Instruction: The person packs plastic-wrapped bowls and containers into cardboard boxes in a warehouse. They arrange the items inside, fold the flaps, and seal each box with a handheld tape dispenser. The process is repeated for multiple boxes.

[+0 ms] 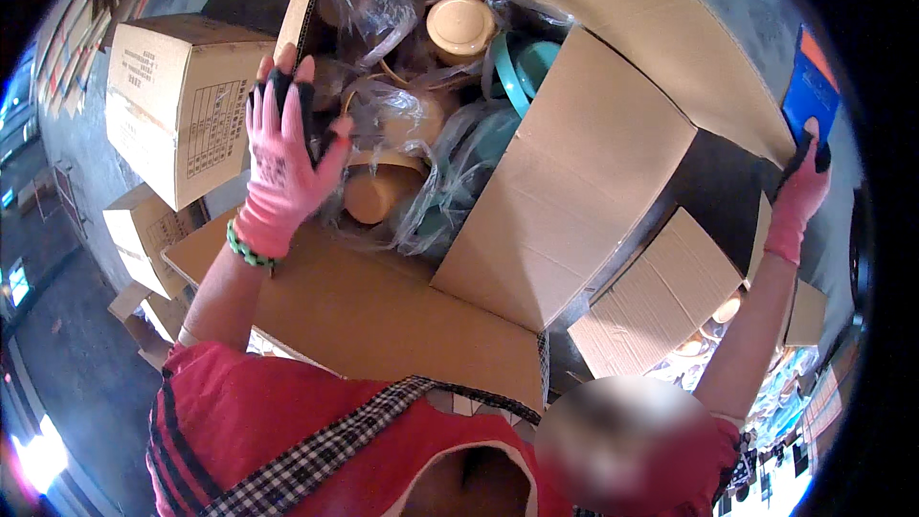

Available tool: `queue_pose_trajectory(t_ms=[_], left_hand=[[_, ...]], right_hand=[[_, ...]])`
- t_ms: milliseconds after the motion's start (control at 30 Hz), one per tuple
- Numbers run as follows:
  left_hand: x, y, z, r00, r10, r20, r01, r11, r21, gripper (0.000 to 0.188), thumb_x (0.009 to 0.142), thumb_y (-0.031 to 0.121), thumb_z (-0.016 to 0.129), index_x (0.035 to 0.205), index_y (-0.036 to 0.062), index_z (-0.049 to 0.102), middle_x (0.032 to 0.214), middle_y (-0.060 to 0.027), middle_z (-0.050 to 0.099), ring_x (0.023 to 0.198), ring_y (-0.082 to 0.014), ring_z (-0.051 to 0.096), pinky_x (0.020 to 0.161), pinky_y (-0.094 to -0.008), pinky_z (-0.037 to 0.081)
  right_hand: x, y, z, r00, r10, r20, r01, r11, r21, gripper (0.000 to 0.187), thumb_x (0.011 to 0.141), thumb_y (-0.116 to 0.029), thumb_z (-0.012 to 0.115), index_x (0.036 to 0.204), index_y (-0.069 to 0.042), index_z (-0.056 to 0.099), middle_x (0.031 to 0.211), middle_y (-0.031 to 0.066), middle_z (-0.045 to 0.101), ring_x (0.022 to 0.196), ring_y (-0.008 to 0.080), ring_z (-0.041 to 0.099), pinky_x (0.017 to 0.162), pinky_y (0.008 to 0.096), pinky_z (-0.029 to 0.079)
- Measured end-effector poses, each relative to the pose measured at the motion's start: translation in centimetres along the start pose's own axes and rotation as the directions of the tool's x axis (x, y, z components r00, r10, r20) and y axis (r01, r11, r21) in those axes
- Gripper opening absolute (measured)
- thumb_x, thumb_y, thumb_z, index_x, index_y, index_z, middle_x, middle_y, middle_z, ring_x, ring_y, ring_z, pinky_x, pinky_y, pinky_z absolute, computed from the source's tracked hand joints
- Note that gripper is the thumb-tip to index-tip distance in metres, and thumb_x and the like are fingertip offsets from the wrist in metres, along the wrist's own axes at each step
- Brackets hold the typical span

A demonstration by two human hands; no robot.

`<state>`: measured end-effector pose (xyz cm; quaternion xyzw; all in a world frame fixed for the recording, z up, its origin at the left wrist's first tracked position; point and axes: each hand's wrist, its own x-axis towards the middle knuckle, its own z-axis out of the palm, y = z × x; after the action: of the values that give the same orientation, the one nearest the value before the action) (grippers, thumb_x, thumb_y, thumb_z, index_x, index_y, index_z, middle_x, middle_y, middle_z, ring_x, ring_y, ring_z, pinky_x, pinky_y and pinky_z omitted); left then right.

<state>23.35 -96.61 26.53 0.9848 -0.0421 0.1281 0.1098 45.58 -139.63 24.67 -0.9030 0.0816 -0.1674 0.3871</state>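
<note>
A large open cardboard carton (383, 302) lies before me with its flaps spread. Inside are tan plastic containers (460, 27) and teal ones (536, 65), many wrapped in clear plastic bags (373, 19). My left hand (282, 153), in a pink glove with bare fingertips, is open with fingers apart over the carton's left side, beside the bagged containers. Out at the far right, my right hand (804, 187), gloved alike, grips a flat blue-and-orange object (812, 96) beyond the carton's flap. Its exact kind I cannot make out.
Closed cartons (191, 105) stand at the left, with a smaller carton (144, 235) nearer. At the lower right another open carton (661, 302) holds more bagged containers. A raised inner flap (584, 172) covers the right part of the large carton.
</note>
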Motion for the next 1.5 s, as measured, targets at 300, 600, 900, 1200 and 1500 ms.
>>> queue_pose_trajectory(t_ms=[300,600,900,1200,1500], left_hand=[[-0.1,4.8,19.4,0.781,0.085,0.618,-0.112,0.994,0.005,0.061,0.078,0.045,0.043,0.125,0.0099,0.028,0.132,-0.0077,0.023,0.120,-0.0327,0.021,0.093,-0.0520,0.022],[-1.5,4.8,7.0,0.849,0.051,0.527,-0.004,0.996,-0.090,0.066,0.074,0.041,0.052,0.122,0.0014,0.029,0.125,-0.0206,0.029,0.114,-0.0376,0.029,0.093,-0.0451,0.026],[-9.8,-6.8,7.5,0.656,-0.483,0.580,0.662,0.737,-0.135,0.061,0.079,0.033,0.048,0.123,-0.0030,0.023,0.121,-0.0217,0.034,0.112,-0.0356,0.032,0.093,-0.0397,0.029],[-6.2,-4.6,8.6,0.425,-0.224,0.877,0.372,0.926,0.057,0.064,0.078,0.044,0.045,0.120,-0.0029,0.033,0.121,-0.0238,0.035,0.110,-0.0347,0.038,0.090,-0.0378,0.033],[-24.6,-10.2,-11.9,0.216,-0.847,0.485,0.576,-0.291,-0.764,0.048,0.082,0.031,0.046,0.120,0.0040,0.035,0.113,-0.0106,0.047,0.103,-0.0246,0.045,0.088,-0.0373,0.036]], right_hand=[[-0.8,-0.2,1.1,0.999,0.025,0.041,-0.027,0.999,0.037,0.042,0.075,-0.038,0.057,0.089,0.002,0.057,0.078,0.0040,0.056,0.071,0.0130,0.048,0.067,0.0249,0.038],[-0.4,-0.1,0.3,0.998,0.031,0.048,-0.031,1.000,-0.001,0.041,0.075,-0.039,0.057,0.085,0.000,0.058,0.072,0.0024,0.055,0.066,0.0116,0.047,0.063,0.0241,0.038],[-1.8,-0.8,1.6,0.999,-0.031,0.012,0.030,0.999,0.028,0.042,0.076,-0.039,0.056,0.085,0.002,0.056,0.075,0.0047,0.056,0.069,0.0136,0.048,0.066,0.0264,0.038],[-4.6,1.1,-0.7,0.998,-0.034,-0.046,0.034,0.999,-0.007,0.032,0.077,-0.029,0.058,0.087,0.002,0.056,0.076,0.0046,0.057,0.072,0.0118,0.049,0.069,0.0259,0.039],[-20.2,6.4,-1.9,0.956,-0.148,0.252,0.208,0.949,-0.235,0.044,0.080,-0.012,0.054,0.117,0.004,0.034,0.103,0.0141,0.049,0.090,0.0223,0.047,0.080,0.0324,0.037]])
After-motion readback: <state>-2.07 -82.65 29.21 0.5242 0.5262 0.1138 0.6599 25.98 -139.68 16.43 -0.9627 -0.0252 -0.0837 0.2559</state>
